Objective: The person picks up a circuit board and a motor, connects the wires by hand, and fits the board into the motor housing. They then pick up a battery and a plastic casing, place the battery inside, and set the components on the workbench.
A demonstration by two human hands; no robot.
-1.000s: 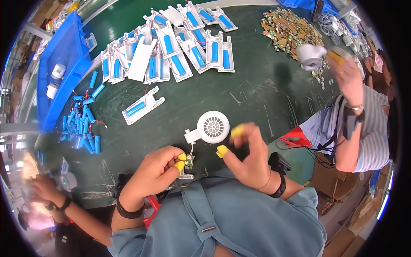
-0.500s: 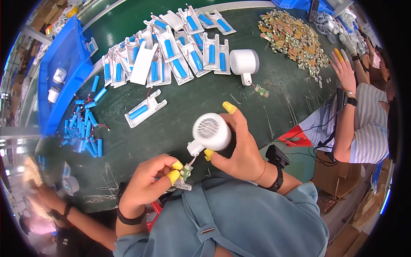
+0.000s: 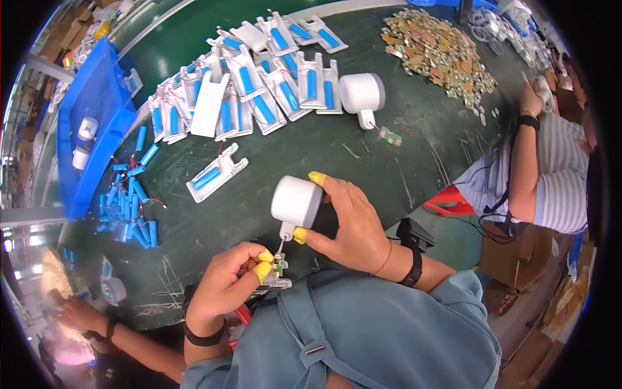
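A white round fan head point(image 3: 295, 202) with a short neck sits between the yellow-covered thumb and index finger of my right hand point(image 3: 356, 223). A thin cable runs from its neck down to a small green circuit board point(image 3: 279, 264). My left hand point(image 3: 228, 279) pinches that board between thumb and finger, both with yellow covers. A pale plastic piece point(image 3: 280, 283) lies just below the board, close to my body; its shape is partly hidden. A second white fan head point(image 3: 361, 93) with its own wired circuit board point(image 3: 391, 136) rests farther off on the green table.
White handle shells point(image 3: 285, 94) with blue batteries pile up at the back; one shell point(image 3: 217, 174) lies apart. Loose blue batteries point(image 3: 126, 204) are at left beside a blue bin point(image 3: 97, 123). Circuit boards point(image 3: 437, 55) heap at back right. Co-workers' arms point(image 3: 526, 162) show on both sides.
My right hand has turned the fan head, so its slotted grille no longer faces up, and shifted it left. The co-worker's hand at right has drawn back from the table.
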